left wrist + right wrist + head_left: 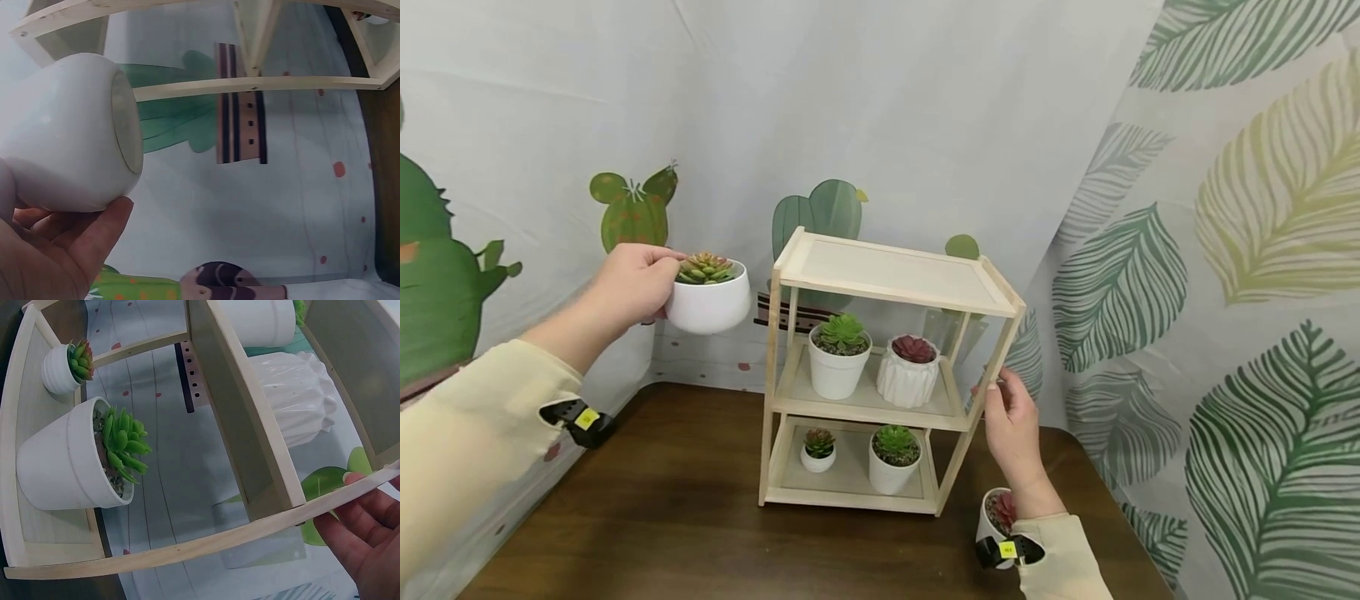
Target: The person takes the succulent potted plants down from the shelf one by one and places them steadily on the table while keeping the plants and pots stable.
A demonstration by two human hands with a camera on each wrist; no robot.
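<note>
The left hand (pixel 638 287) grips one squat white succulent pot (pixel 709 307) aloft, near the counter's (pixel 700 533) back left corner. The right hand (pixel 1017 425) pinches a post of one wooden shelf (pixel 887 271) by the back edge. Two potted succulents (pixel 838 367) stand mid-tier, two below (pixel 895 471); one red succulent (pixel 1002 508) sits towards the right edge.

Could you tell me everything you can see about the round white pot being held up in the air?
The round, smooth, glossy white pot looks ceramic, with curved sides narrowing to a round base. Inside sits a green, reddish-tipped succulent, perhaps artificial. The pot is roughly upright, held above the dark brown wood-look table and to the left of the pale wooden shelf, apart from both. The person's left hand grips its side near the rim.
</note>
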